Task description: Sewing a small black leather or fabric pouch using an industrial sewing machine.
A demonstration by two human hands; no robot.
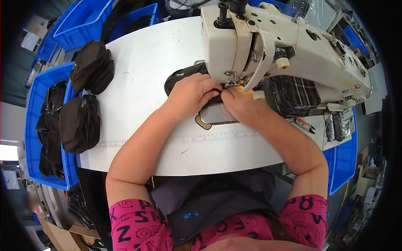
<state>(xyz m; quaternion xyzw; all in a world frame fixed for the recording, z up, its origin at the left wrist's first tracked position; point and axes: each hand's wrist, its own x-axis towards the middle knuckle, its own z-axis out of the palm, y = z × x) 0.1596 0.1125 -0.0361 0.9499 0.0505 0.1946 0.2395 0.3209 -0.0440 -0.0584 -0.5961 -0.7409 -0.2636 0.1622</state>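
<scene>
Hands (187,98) pinch zippered black fabric (178,78) by its edge at our sewing machine (310,62) — stitching, we judge, underway, unfinished

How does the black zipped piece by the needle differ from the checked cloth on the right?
The black piece looks plain, while the checked cloth has pale crossing lines. The black piece has a rounded end; the checked cloth shows ragged, thready edges. The black piece lies partly under the left hand; the checked cloth lies right of both hands. Both are dark.
</scene>
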